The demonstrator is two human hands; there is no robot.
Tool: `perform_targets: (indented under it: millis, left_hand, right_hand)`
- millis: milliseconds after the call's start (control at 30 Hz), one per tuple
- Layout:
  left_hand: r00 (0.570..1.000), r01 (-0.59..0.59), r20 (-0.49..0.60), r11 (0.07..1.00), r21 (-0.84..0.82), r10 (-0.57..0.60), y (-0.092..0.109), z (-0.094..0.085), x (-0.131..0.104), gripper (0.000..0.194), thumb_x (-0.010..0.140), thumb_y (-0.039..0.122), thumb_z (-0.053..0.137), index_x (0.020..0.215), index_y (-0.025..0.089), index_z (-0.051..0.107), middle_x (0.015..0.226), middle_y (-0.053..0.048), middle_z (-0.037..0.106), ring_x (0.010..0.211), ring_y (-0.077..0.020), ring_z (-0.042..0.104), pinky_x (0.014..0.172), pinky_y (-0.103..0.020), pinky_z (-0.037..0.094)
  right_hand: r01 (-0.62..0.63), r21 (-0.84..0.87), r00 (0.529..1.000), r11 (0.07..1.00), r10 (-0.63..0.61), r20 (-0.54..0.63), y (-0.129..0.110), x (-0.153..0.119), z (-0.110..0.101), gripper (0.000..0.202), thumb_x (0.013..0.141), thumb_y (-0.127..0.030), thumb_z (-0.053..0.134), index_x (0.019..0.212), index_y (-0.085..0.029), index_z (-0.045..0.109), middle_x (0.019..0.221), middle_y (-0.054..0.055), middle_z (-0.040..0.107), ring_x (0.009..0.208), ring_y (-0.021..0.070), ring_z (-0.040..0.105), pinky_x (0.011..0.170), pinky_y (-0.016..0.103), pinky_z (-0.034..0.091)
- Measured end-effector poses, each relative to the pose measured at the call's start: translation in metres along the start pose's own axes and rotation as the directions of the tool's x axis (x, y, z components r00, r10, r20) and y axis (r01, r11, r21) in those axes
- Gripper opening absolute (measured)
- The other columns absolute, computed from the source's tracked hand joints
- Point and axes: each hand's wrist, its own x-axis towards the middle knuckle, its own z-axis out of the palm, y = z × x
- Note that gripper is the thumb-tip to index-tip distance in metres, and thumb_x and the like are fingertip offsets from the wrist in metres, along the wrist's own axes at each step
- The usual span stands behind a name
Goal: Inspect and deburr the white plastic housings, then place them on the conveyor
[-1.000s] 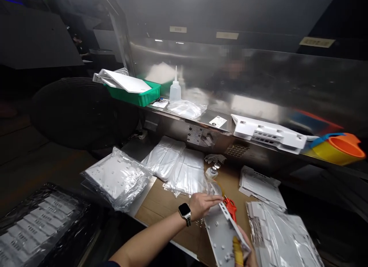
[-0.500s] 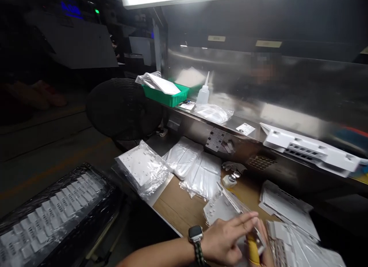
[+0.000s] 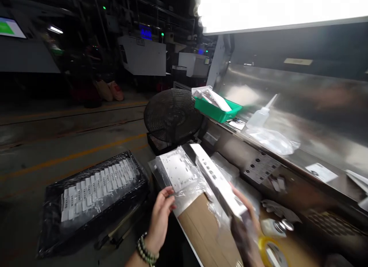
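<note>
My right hand (image 3: 249, 217) is wrapped round the near end of a long white plastic part (image 3: 218, 178), which has a row of slots and slants up to the left over the bench. Blur softens this hand. My left hand (image 3: 161, 215), a patterned band on its wrist, hovers by the bench's left edge with curled fingers apart and nothing in them. Just above its fingertips lies a white panel with small holes in a clear bag (image 3: 176, 169). A yellow tape roll (image 3: 272, 252) is beside my right hand.
Left of the bench, a black-lined crate (image 3: 97, 190) holds a row of several white parts. Behind stands a black fan (image 3: 172, 115). The shelf carries a green tray (image 3: 218, 109) and a squeeze bottle (image 3: 258, 117). A lidded jar (image 3: 273, 227) stands at right.
The view has swung left. My left hand has come away from my right hand and moved towards the bench's left edge. The long white part is now raised over the bagged items.
</note>
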Motion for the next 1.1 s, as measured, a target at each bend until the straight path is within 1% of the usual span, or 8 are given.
perform_targets:
  millis: [100,267,400,667,767,867,933,1100]
  left_hand:
    - [0.994,0.002,-0.113,0.999,0.041,0.003,-0.022,-0.028,0.042,0.055,0.097,0.047,0.044,0.148,0.026,0.04,0.162,-0.017,0.039,0.149,-0.0351,0.04,0.11,-0.047,0.047]
    - [0.975,-0.176,-0.088,0.952,0.25,0.204,-0.064,-0.027,0.069,0.1,0.087,0.045,0.064,0.163,0.02,0.003,0.174,-0.02,0.004,0.16,-0.0362,0.005,0.128,-0.054,0.016]
    - [0.928,-0.353,0.017,0.861,0.366,0.373,-0.089,-0.015,0.077,0.096,0.081,0.029,0.071,0.161,0.027,0.019,0.175,-0.012,0.0,0.16,-0.0323,0.002,0.13,-0.052,0.01]
    - [0.926,-0.366,0.233,0.852,0.374,0.296,-0.09,-0.028,0.097,0.098,0.083,0.025,0.074,0.163,0.031,0.019,0.175,-0.013,-0.001,0.159,-0.0331,0.006,0.126,-0.051,0.024]
    - [0.934,-0.308,0.277,0.904,0.297,0.227,-0.071,-0.036,0.093,0.103,0.073,0.02,0.082,0.16,0.031,0.03,0.176,-0.009,-0.003,0.159,-0.0326,0.0,0.128,-0.05,0.013]
    - [0.995,-0.073,0.073,0.997,-0.005,0.074,-0.05,-0.036,0.091,0.094,0.068,0.013,0.083,0.152,0.033,0.046,0.175,-0.005,0.016,0.16,-0.0312,0.009,0.128,-0.047,0.008]
    - [0.991,0.086,-0.081,0.976,-0.202,-0.104,-0.039,-0.032,0.097,0.077,0.08,0.022,0.077,0.15,0.034,0.047,0.173,-0.003,0.024,0.158,-0.0288,0.019,0.128,-0.048,0.014]
    - [0.921,0.243,-0.242,0.936,-0.253,-0.305,-0.03,-0.011,0.132,0.065,0.084,0.028,0.08,0.142,0.025,0.05,0.165,-0.011,0.038,0.155,-0.0276,0.03,0.127,-0.045,0.024]
  right_hand:
    - [0.363,0.12,0.894,0.924,-0.381,0.235,0.009,0.052,0.077,0.049,0.104,-0.018,0.039,0.151,-0.029,0.051,0.147,0.006,0.062,0.139,0.0259,0.056,0.112,0.046,0.052]
    - [0.491,0.18,0.743,0.852,-0.518,0.424,0.024,0.068,0.161,0.046,0.103,-0.013,0.043,0.144,-0.024,0.059,0.149,0.007,0.059,0.147,0.0247,0.046,0.12,0.049,0.044]
    - [0.483,0.183,0.651,0.857,-0.49,0.579,0.037,0.051,0.174,0.049,0.093,-0.008,0.051,0.138,-0.023,0.065,0.154,0.008,0.054,0.153,0.0291,0.034,0.123,0.059,0.033]
    - [0.229,0.211,0.474,0.95,-0.298,0.829,0.024,0.077,0.155,0.089,0.064,-0.016,0.065,0.151,-0.029,0.051,0.17,0.008,0.029,0.157,0.0337,0.021,0.125,0.059,0.021]
    - [0.047,0.238,0.516,0.97,-0.227,0.826,0.015,0.08,0.128,0.098,0.062,-0.015,0.065,0.156,-0.031,0.042,0.173,0.006,0.019,0.16,0.0333,0.011,0.127,0.06,0.012]
    - [-0.133,0.179,0.739,0.975,-0.023,0.673,0.02,0.073,0.102,0.076,0.075,-0.018,0.064,0.149,-0.031,0.052,0.168,0.003,0.035,0.157,0.0281,0.025,0.128,0.051,0.021]
    - [-0.282,0.075,0.819,0.957,0.199,0.539,0.031,0.071,0.095,0.055,0.09,-0.026,0.058,0.145,-0.026,0.055,0.157,0.008,0.051,0.149,0.0263,0.041,0.125,0.048,0.031]
    - [-0.481,-0.101,0.73,0.871,0.462,0.504,0.066,0.106,0.127,0.038,0.102,-0.038,0.058,0.134,-0.018,0.06,0.139,0.012,0.062,0.126,0.0278,0.061,0.107,0.052,0.049]
